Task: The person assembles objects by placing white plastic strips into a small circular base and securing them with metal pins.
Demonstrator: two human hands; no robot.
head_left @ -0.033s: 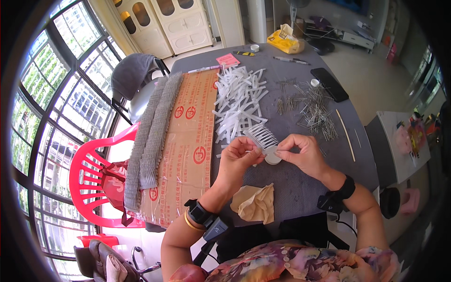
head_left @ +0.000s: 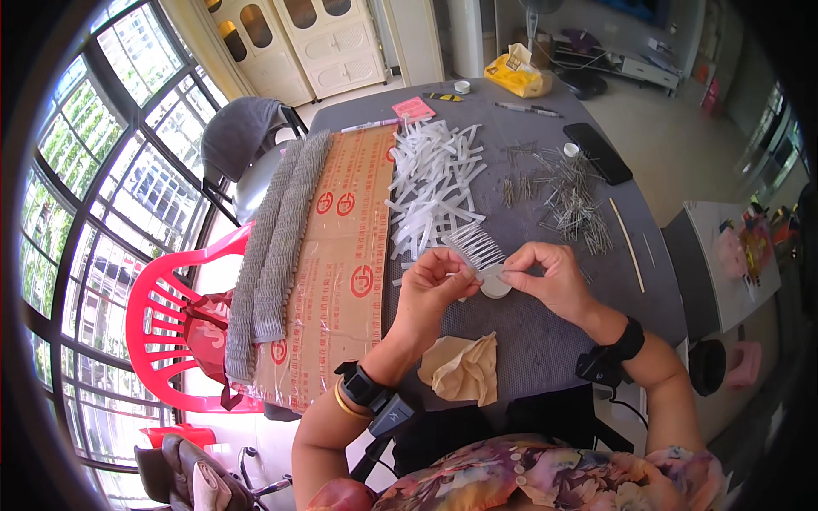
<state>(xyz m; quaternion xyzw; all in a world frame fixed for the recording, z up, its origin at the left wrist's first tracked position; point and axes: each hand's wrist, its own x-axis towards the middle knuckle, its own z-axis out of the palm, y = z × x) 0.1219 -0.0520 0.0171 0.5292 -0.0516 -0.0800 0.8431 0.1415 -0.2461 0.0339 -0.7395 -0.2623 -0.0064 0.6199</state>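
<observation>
My left hand (head_left: 436,285) is closed, its fingertips pinching the base of a comb-like piece (head_left: 475,245) with a row of thin pale teeth pointing up and away. Close beside it, my right hand (head_left: 550,277) pinches thumb against forefinger at the right end of the piece. Whatever lies between those fingertips is too small to make out. Just below both hands, a round whitish lid or shallow dish (head_left: 495,289) is partly covered by the fingers. Beyond the left hand is a loose heap of white strips (head_left: 434,175). Thin metal pins (head_left: 579,204) are piled beyond the right hand.
On the grey table (head_left: 545,349), a cardboard sheet (head_left: 349,247) bears long grey ribbed rolls (head_left: 285,230) at the left. A crumpled tan cloth or paper (head_left: 464,366) lies near me. To the right are a black phone (head_left: 599,153) and a thin stick (head_left: 628,245). A red chair (head_left: 141,315) stands left.
</observation>
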